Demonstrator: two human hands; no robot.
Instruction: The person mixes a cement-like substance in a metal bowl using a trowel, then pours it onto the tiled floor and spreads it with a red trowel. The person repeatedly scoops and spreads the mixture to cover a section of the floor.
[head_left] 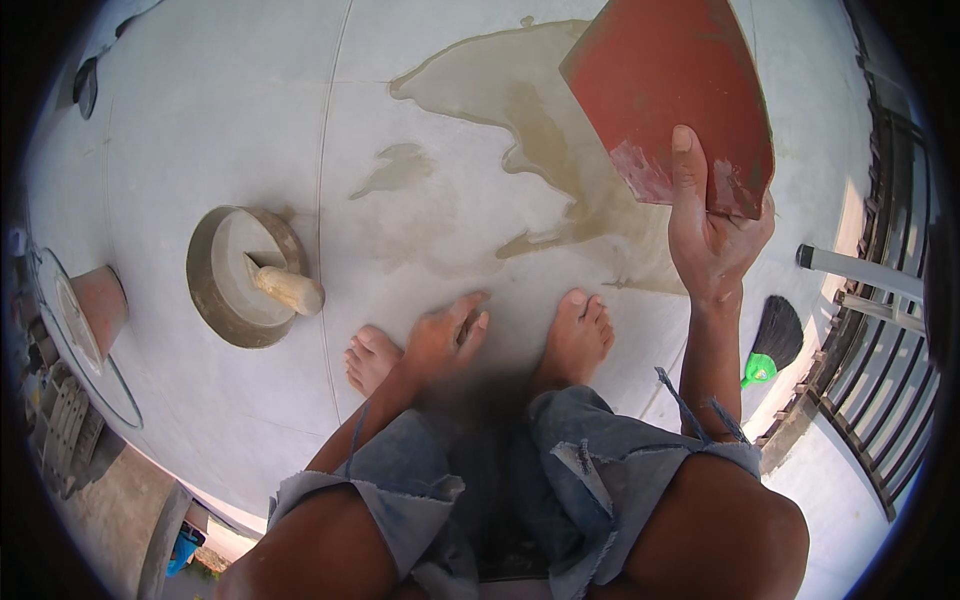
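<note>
My right hand (712, 235) grips a dark red flat sheet (685, 80) by its near edge, thumb on top. The sheet has whitish smears near the thumb and covers part of a wet, greyish-brown puddle (545, 120) on the pale floor. Between my bare feet, my left hand (445, 340) hangs low with thumb and forefinger apart, and nothing shows in it. To its left stands a round, shallow pan (205, 270) with greyish residue inside. A trowel with a wooden handle (290, 290) rests in the pan, its handle over the rim.
A black-bristled brush with a green base (760, 368) lies right of my right forearm. Beyond it are a metal leg (865, 272) and a dark barred railing (890, 400). At far left, a reddish pot (100, 308) stands by a round glass-like disc (125, 400).
</note>
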